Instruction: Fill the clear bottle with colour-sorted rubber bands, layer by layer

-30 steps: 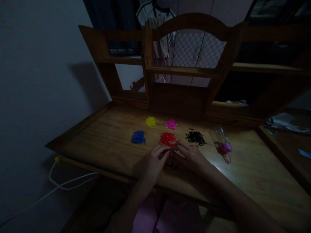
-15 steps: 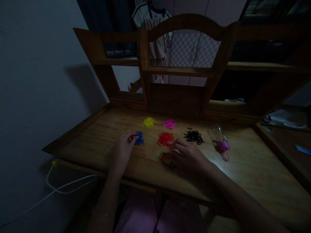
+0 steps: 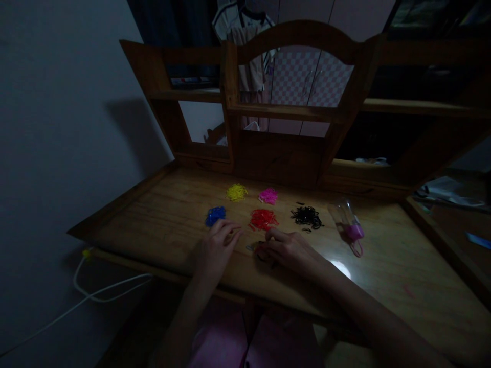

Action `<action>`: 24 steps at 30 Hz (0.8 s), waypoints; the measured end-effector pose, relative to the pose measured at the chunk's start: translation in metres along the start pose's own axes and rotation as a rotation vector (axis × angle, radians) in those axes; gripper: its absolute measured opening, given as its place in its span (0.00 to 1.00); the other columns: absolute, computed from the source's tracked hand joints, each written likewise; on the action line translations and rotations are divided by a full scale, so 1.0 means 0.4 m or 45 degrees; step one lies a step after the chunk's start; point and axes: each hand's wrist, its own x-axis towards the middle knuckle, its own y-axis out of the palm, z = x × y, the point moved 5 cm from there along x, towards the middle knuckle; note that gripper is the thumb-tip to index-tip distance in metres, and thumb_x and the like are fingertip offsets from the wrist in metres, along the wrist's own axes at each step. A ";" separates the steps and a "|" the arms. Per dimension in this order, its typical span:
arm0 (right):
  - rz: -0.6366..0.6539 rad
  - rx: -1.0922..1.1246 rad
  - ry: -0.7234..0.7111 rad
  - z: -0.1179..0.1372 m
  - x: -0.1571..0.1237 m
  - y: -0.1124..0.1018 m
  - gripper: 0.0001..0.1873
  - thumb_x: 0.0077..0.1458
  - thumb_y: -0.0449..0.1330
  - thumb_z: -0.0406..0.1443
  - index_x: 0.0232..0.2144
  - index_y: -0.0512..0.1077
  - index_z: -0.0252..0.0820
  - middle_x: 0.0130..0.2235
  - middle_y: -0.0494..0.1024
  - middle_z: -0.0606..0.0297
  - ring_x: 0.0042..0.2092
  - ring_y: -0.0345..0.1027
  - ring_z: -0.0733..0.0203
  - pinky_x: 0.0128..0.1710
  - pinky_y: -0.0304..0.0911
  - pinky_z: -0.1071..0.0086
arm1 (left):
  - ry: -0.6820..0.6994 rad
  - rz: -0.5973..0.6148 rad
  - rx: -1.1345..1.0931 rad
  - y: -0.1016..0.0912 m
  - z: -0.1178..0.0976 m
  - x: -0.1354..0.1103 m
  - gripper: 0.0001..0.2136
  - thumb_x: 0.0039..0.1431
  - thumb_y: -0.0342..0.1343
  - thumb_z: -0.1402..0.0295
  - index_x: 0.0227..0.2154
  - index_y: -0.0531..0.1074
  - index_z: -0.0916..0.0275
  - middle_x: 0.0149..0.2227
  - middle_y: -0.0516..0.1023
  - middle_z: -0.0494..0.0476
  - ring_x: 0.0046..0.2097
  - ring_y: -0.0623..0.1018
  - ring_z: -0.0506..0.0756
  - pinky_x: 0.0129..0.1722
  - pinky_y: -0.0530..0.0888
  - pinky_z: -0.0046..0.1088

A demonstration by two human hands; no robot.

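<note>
My left hand (image 3: 219, 246) is over the desk just in front of the blue pile of small rubber bands (image 3: 215, 215). Its thumb and index finger come together; whatever is between them is too small to make out. My right hand (image 3: 286, 248) has its fingers bent down at a small mixed cluster of bands (image 3: 261, 253), partly hidden beneath them. Any band in its fingertips cannot be made out. Just behind the right fingertips lies a red pile of rubber bands (image 3: 263, 219). A black pile of rubber bands (image 3: 307, 217) is farther right.
Yellow bands (image 3: 236, 192) and pink bands (image 3: 268, 196) form two piles farther back. A clear bottle with a purple cap and loop (image 3: 353, 230) lies at the right. Wooden shelves (image 3: 284, 111) rise behind the desk. A white cable (image 3: 111, 286) hangs at the left.
My left hand has moved right and nearer to me, off the blue pile. My right hand has shifted slightly left and down over the mixed cluster. The view has shifted a little.
</note>
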 end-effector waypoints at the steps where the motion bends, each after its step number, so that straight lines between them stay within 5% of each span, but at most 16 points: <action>1: -0.006 -0.007 -0.010 -0.001 -0.001 0.001 0.10 0.65 0.54 0.35 0.45 0.73 0.48 0.41 0.73 0.66 0.27 0.64 0.69 0.27 0.56 0.73 | -0.005 0.017 -0.012 0.004 -0.006 -0.004 0.06 0.61 0.55 0.64 0.38 0.76 0.56 0.42 0.75 0.53 0.44 0.76 0.53 0.46 0.73 0.29; 12: -0.286 0.325 0.053 -0.032 -0.006 -0.015 0.09 0.64 0.54 0.37 0.41 0.74 0.43 0.42 0.73 0.60 0.37 0.70 0.63 0.36 0.65 0.72 | -0.123 0.276 -0.354 0.065 -0.083 -0.033 0.06 0.57 0.61 0.65 0.36 0.77 0.57 0.39 0.80 0.51 0.42 0.79 0.53 0.44 0.75 0.28; 24: -0.430 0.639 0.175 -0.040 -0.001 -0.039 0.08 0.62 0.57 0.39 0.37 0.74 0.42 0.37 0.73 0.61 0.33 0.65 0.64 0.31 0.62 0.71 | -0.175 0.227 -0.410 0.072 -0.086 -0.031 0.07 0.62 0.55 0.65 0.39 0.77 0.55 0.41 0.81 0.49 0.44 0.79 0.52 0.47 0.74 0.27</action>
